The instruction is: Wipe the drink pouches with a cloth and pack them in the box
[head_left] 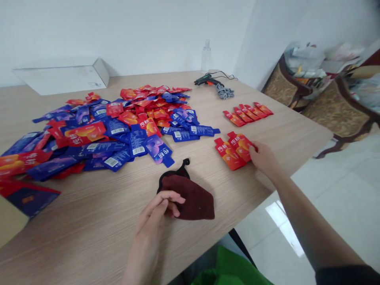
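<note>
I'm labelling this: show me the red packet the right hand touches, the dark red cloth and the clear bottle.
Red packet (241, 146): head view, on its printed front.
Dark red cloth (196, 198): head view, on its broad body.
Clear bottle (206, 58): head view, on its side wall.

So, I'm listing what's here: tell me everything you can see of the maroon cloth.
The maroon cloth looks like soft, matte fabric, with black trim at its far left and a short black tail ending in a small knob or loop. It lies on the table, near the front edge. The left hand reaches over its left side; whether the fingers touch it is unclear.
</note>
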A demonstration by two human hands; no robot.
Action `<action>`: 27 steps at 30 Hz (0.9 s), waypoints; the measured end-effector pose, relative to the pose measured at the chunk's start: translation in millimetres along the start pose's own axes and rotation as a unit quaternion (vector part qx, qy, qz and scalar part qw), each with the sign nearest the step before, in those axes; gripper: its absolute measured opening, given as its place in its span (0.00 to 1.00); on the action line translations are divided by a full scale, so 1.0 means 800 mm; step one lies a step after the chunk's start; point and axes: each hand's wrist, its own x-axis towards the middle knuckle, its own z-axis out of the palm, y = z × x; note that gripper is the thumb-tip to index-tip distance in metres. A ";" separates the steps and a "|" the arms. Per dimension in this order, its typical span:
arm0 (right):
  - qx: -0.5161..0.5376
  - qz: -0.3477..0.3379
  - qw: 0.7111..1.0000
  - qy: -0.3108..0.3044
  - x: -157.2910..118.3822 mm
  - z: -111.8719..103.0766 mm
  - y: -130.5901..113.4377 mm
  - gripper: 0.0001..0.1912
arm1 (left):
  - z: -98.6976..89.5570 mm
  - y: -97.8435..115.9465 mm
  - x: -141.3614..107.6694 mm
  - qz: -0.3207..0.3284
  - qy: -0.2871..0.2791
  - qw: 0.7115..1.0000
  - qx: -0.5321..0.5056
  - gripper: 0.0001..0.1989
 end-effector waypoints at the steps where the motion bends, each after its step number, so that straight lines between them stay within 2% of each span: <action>1: -0.016 -0.006 1.000 0.008 -0.002 0.005 0.003 0.18 | 0.000 0.001 0.000 -0.004 0.004 1.000 -0.007 0.09; 6: -0.061 -0.042 0.996 0.044 -0.007 0.023 0.014 0.20 | 0.001 0.002 0.000 -0.013 0.014 0.999 -0.035 0.09; 11: -0.088 -0.065 0.991 0.074 -0.006 0.021 0.019 0.25 | 0.001 0.001 0.000 -0.017 0.013 0.999 -0.034 0.11; 13: -0.093 -0.080 0.990 0.069 -0.008 0.018 0.018 0.23 | 0.001 0.000 -0.001 -0.015 0.006 0.999 -0.038 0.10; 17: -0.097 -0.118 0.988 0.015 -0.008 0.008 0.011 0.14 | -0.002 -0.002 -0.006 -0.026 -0.004 0.999 -0.031 0.11; 19: -0.100 -0.120 0.987 0.024 -0.005 0.001 0.000 0.13 | -0.005 -0.004 -0.009 -0.025 -0.012 0.999 -0.019 0.11; 21: -0.091 -0.127 0.987 0.040 0.001 -0.005 -0.024 0.15 | -0.009 -0.008 -0.013 -0.027 -0.021 0.999 -0.014 0.12; 23: -0.069 -0.155 0.985 0.019 0.007 -0.002 -0.064 0.15 | -0.013 -0.011 -0.017 -0.032 -0.029 0.999 -0.015 0.12; 25: -0.046 -0.203 0.977 -0.042 0.015 0.015 -0.118 0.13 | -0.016 -0.014 -0.020 -0.039 -0.040 0.998 -0.004 0.13; 27: -0.034 -0.250 0.961 -0.109 0.026 0.047 -0.179 0.12 | -0.019 -0.017 -0.021 -0.047 -0.056 0.997 0.008 0.14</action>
